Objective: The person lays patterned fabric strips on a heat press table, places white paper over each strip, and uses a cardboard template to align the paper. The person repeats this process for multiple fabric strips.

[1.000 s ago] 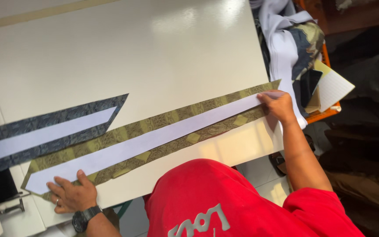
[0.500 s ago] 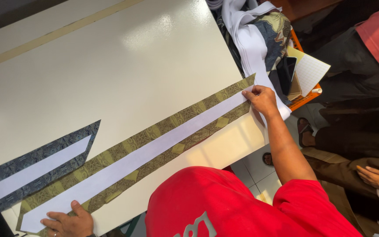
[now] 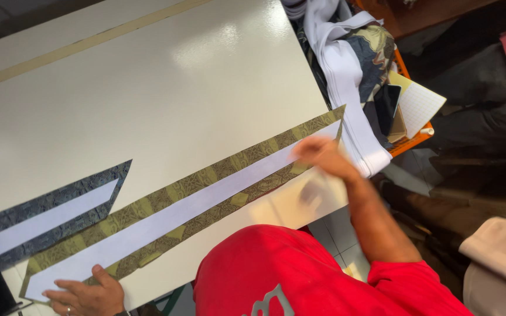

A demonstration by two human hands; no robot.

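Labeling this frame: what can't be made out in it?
- Right hand, head view: motion-blurred; contact with the green strip unclear.
- Left hand: cut off by the bottom edge.
- Grey strip: runs off the left edge.
- Fabric pile: items overlap; cannot separate them.

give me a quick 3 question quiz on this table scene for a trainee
1. True or false: the left hand rests on the wide end of the olive patterned strip.
2. Which strip lies nearest the right hand? A the olive patterned strip, B the dark grey patterned strip, C neither.
3. What runs down the middle of both strips?

Key
1. True: its fingers lie flat on the white lining at that end.
2. A: the right hand, blurred, is over the narrow part near the table edge.
3. A white lining, narrower than the patterned fabric around it.
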